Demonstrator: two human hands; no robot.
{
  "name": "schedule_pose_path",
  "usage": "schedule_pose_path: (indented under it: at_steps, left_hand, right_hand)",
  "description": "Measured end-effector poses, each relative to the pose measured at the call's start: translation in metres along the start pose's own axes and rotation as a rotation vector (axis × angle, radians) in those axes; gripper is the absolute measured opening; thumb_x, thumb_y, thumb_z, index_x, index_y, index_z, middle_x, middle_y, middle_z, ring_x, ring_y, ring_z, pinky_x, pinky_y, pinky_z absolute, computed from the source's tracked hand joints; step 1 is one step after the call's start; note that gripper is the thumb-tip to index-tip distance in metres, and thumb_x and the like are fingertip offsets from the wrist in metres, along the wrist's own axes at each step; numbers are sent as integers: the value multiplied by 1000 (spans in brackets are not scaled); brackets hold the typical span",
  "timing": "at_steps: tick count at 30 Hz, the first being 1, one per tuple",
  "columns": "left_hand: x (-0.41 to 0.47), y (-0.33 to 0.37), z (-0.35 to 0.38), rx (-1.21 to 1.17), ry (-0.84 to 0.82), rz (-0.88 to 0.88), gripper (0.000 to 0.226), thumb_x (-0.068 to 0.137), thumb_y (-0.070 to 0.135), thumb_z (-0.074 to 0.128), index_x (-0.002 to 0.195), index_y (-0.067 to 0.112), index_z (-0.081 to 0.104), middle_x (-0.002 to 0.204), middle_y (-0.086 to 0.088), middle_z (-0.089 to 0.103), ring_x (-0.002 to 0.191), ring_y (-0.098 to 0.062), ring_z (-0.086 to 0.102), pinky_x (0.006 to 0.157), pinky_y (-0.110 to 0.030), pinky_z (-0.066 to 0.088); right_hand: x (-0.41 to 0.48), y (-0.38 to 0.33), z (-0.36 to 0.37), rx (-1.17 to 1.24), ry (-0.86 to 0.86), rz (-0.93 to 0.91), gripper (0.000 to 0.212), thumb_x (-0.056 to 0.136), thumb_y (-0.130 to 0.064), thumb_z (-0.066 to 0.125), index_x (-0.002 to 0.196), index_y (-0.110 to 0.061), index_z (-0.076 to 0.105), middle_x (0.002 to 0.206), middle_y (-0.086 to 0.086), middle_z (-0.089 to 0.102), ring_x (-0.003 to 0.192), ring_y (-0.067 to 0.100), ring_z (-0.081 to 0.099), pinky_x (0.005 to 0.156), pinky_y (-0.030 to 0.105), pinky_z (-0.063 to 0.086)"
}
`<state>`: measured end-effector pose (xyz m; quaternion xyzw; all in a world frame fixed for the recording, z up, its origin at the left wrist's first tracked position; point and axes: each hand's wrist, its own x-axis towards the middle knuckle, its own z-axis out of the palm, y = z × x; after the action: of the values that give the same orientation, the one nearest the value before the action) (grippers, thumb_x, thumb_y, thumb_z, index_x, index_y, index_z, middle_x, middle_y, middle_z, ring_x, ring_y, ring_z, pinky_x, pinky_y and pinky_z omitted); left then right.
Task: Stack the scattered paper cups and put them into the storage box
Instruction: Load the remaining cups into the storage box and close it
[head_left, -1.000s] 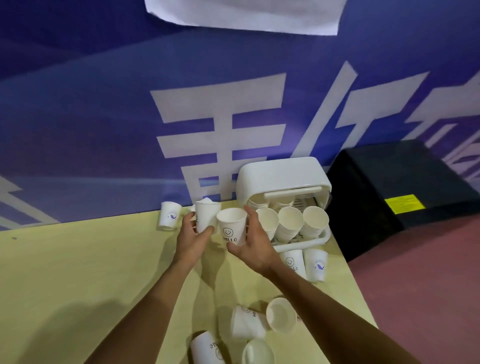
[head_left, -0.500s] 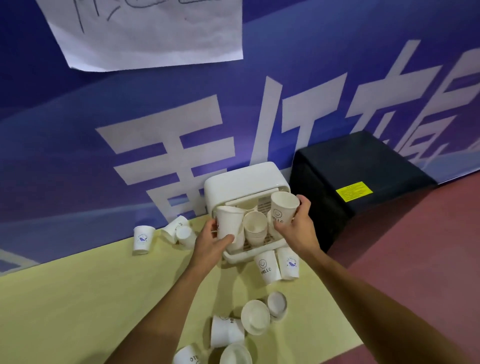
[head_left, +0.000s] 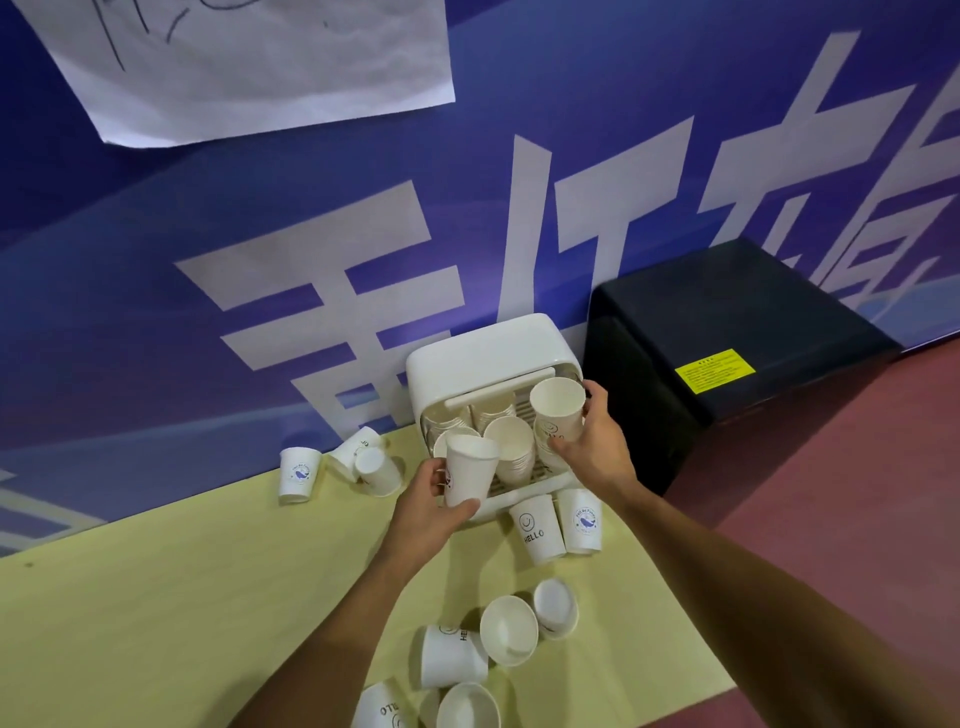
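Left hand (head_left: 426, 512): fingers curled round upright paper cup (head_left: 467, 475), at front edge of storage box (head_left: 488, 353).
Right hand (head_left: 597, 452): grips second cup (head_left: 558, 410) over box interior, 2 o'clock of first.
Loose cups (head_left: 537, 527) on surface (head_left: 156, 597), 6 and 9 o'clock of box.

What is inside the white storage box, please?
Stacks of nested paper cups stand inside the storage box, in at least two rows. The cup in the left grip and another in the right grip cover part of the front row; the hood hides the back.
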<state>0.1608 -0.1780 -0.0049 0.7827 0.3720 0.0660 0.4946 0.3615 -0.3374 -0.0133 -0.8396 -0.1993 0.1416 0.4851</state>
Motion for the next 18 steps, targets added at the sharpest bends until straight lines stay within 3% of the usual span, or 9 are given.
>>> schedule_pose_path:
  at_steps: [9,13,16,18]
  left_hand:
    - [-9,-7,2,4,-34,-8,60,72,27,83,118,40,47,108,19,59,101,4,56,74,-13,43]
    - [-8,-5,5,-6,-58,4,57,72,29,83,113,43,48,109,19,59,103,2,56,75,-13,43]
    - [-8,-6,7,-1,-68,7,57,71,31,82,114,44,47,110,19,59,103,1,57,75,-15,44]
    - [-9,-9,7,2,-68,5,57,70,32,82,115,43,48,110,17,60,103,-1,57,76,-16,44]
  right_hand:
    - [-4,13,4,-37,-25,-15,72,76,-19,83,134,-28,42,123,-7,60,111,15,61,94,39,55]
    - [1,10,2,-16,-1,-21,69,77,-22,82,132,-33,43,117,-18,55,105,6,55,85,26,47]
    - [5,10,3,-36,0,-13,69,76,-24,82,131,-34,43,118,-16,58,105,6,55,82,24,46]
    - [5,10,5,-42,2,-5,72,75,-24,82,132,-38,41,111,-23,57,104,6,58,79,19,46]
